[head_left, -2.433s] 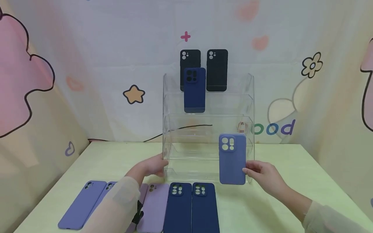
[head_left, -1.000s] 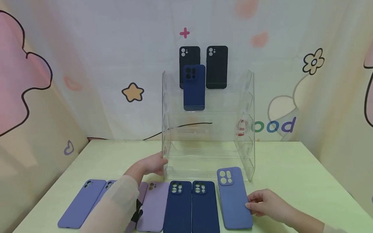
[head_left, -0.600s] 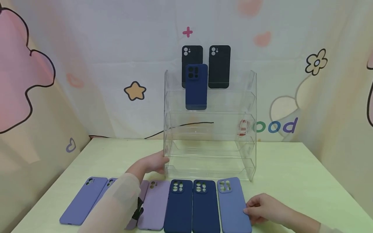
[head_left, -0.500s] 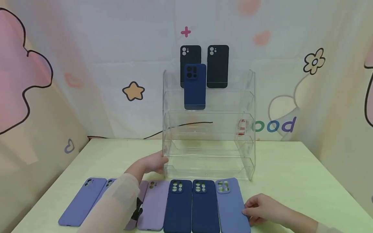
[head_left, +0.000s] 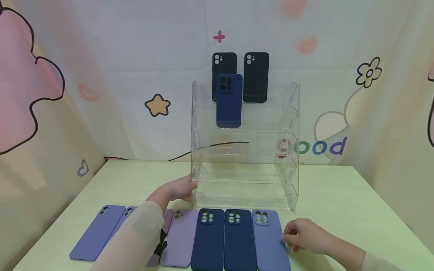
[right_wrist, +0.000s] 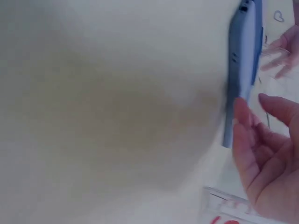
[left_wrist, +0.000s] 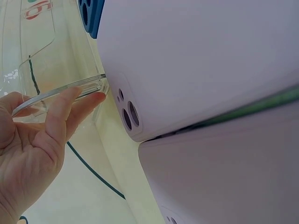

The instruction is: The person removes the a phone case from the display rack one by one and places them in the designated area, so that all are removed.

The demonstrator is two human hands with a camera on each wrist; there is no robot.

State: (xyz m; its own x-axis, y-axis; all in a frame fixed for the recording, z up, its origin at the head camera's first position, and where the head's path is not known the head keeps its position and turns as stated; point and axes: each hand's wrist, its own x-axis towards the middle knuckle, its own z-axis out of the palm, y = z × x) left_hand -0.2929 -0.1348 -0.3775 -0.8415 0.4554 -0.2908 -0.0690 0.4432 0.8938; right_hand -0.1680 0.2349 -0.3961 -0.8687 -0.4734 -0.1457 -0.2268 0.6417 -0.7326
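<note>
My left hand [head_left: 179, 189] grips the lower left side panel of the clear acrylic display rack [head_left: 244, 190]; in the left wrist view, thumb and fingers lie on either side of that panel. A periwinkle phone case [head_left: 269, 241] lies flat at the right end of a row. Beside its right edge is my right hand [head_left: 306, 236], its fingers loosely bent and fingertips at the edge. Thumb and fingers stand apart in the right wrist view, with nothing held between them. Two black phone cases [head_left: 255, 77] stand on the top tier, a navy phone case [head_left: 229, 103] below.
The row also has two navy cases [head_left: 207, 241], lilac cases [head_left: 179, 239] and bluish-purple cases [head_left: 96, 233], partly hidden by my left sleeve [head_left: 135, 237]. The pale green table [head_left: 339, 210] extends right of the row. A patterned curtain [head_left: 152, 49] hangs behind.
My right hand brought the periwinkle case down from in front of the rack, laid it beside the navy cases and straightened it, then loosened its hold. The left hand stayed on the rack.
</note>
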